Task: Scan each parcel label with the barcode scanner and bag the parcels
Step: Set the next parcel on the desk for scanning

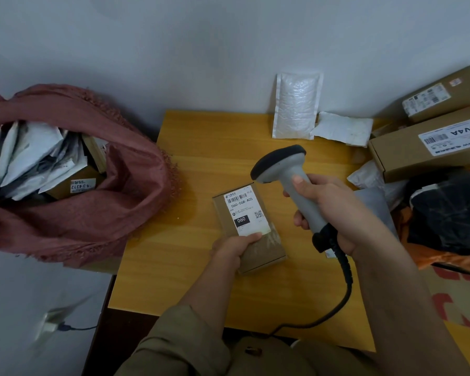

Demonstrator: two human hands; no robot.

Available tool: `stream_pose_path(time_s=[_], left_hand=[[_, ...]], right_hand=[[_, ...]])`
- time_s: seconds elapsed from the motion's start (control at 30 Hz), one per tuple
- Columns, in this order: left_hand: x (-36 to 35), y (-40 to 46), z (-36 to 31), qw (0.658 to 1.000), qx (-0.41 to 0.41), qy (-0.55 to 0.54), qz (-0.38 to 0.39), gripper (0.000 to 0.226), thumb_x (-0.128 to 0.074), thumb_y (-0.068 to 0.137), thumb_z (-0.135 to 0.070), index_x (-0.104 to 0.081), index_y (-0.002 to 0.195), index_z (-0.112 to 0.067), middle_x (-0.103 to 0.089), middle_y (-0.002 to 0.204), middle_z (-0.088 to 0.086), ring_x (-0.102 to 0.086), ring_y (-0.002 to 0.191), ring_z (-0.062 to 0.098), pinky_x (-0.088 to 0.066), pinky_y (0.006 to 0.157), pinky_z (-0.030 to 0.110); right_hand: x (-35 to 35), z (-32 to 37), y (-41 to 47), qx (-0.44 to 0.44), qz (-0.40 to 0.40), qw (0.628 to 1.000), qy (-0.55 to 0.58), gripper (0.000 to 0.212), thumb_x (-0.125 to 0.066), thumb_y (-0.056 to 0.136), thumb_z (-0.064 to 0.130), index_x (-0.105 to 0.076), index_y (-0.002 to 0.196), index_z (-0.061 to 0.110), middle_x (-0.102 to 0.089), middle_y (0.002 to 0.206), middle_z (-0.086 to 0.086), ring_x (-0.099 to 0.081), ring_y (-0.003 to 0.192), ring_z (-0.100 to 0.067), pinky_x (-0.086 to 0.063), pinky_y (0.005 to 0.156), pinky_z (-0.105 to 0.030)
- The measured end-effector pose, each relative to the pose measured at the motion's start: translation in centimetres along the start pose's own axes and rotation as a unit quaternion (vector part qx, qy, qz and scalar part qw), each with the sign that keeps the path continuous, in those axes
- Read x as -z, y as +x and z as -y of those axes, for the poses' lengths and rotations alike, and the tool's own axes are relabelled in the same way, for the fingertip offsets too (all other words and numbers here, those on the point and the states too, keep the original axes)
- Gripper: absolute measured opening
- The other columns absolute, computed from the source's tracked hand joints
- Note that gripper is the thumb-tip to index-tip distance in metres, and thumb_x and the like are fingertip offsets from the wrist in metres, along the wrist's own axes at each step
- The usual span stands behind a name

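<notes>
My left hand grips the near end of a small brown cardboard parcel, thumb on top, label side up over the wooden table. Its white label reads 060-068-A05 with a barcode at the far end. My right hand holds the grey barcode scanner by its handle, the dark head just above and right of the label. The scanner's black cable runs down toward me. A reddish cloth bag stands open on the left, with several parcels inside.
At the back lean a white padded mailer and a crumpled white packet. Two brown boxes with labels, a black plastic parcel and an orange bag crowd the right side. A wall socket sits low left.
</notes>
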State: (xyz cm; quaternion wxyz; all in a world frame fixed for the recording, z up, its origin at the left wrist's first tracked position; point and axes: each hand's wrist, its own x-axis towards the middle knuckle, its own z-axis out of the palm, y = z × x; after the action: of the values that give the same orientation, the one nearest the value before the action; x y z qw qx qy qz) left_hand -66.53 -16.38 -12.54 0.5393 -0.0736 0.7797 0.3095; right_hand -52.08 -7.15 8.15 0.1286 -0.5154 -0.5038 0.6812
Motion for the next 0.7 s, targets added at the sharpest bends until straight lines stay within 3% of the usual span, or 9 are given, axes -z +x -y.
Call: stream_pose_path(time_s=[0.13,0.23,0.33,0.43,0.6,0.7], left_hand=[[-0.2,-0.8,0.6,0.993,-0.007,-0.114,0.029,0.079,-0.094,0.058,-0.015,-0.052,0.124,-0.004,-0.069,0.106,0.011,-0.069,0.09,0.026,-0.057,0.055,0.032],[0.4,-1.6,0.6,0.989,-0.022,-0.133,0.063,0.056,-0.084,0.073,-0.012,-0.057,0.121,-0.004,-0.071,0.098,0.009,-0.07,0.082,0.023,-0.054,0.049,0.028],[1.8,-2.4,-0.2,0.981,-0.057,-0.157,0.095,0.049,-0.078,0.08,-0.015,-0.054,0.123,-0.016,-0.069,0.107,0.006,-0.068,0.088,0.022,-0.054,0.052,0.029],[4.5,-3.1,-1.4,0.967,-0.142,-0.175,0.122,0.051,-0.08,0.076,-0.016,-0.054,0.119,-0.027,-0.069,0.113,0.001,-0.068,0.098,0.024,-0.058,0.07,0.039],[10.3,-5.0,-4.7,0.929,-0.251,-0.223,0.154,0.072,-0.083,0.062,-0.013,-0.053,0.126,-0.028,-0.069,0.119,0.005,-0.067,0.101,0.026,-0.056,0.078,0.046],[13.9,-5.7,-7.1,0.898,-0.3,-0.3,0.117,0.063,-0.076,0.064,-0.01,-0.056,0.122,-0.023,-0.068,0.118,0.006,-0.064,0.106,0.031,-0.051,0.086,0.054]], right_hand=[[0.4,0.0,-0.2,0.013,-0.01,0.999,0.033,0.031,-0.054,0.1,0.034,-0.064,0.106,0.005,-0.064,0.06,-0.011,-0.057,0.047,-0.014,-0.046,0.048,-0.025],[0.1,-0.2,0.0,0.033,-0.017,0.996,0.084,0.023,-0.06,0.097,0.031,-0.065,0.106,0.01,-0.071,0.096,-0.012,-0.058,0.051,-0.013,-0.047,0.049,-0.025],[-0.7,-0.3,0.2,0.033,-0.023,0.988,0.146,0.018,-0.063,0.096,0.023,-0.062,0.11,0.013,-0.073,0.108,-0.007,-0.055,0.049,-0.012,-0.046,0.045,-0.022],[-1.9,-0.1,0.4,0.042,-0.026,0.98,0.191,0.018,-0.062,0.095,0.018,-0.059,0.111,0.012,-0.075,0.106,-0.006,-0.052,0.046,-0.012,-0.044,0.042,-0.021],[-4.1,0.4,0.3,0.079,-0.012,0.967,0.24,0.017,-0.058,0.096,0.014,-0.058,0.113,0.014,-0.074,0.107,-0.006,-0.047,0.047,-0.012,-0.043,0.042,-0.021],[-5.9,0.7,0.3,0.093,-0.005,0.964,0.251,0.021,-0.058,0.096,0.014,-0.057,0.117,0.015,-0.074,0.105,-0.007,-0.047,0.047,-0.012,-0.043,0.043,-0.021]])
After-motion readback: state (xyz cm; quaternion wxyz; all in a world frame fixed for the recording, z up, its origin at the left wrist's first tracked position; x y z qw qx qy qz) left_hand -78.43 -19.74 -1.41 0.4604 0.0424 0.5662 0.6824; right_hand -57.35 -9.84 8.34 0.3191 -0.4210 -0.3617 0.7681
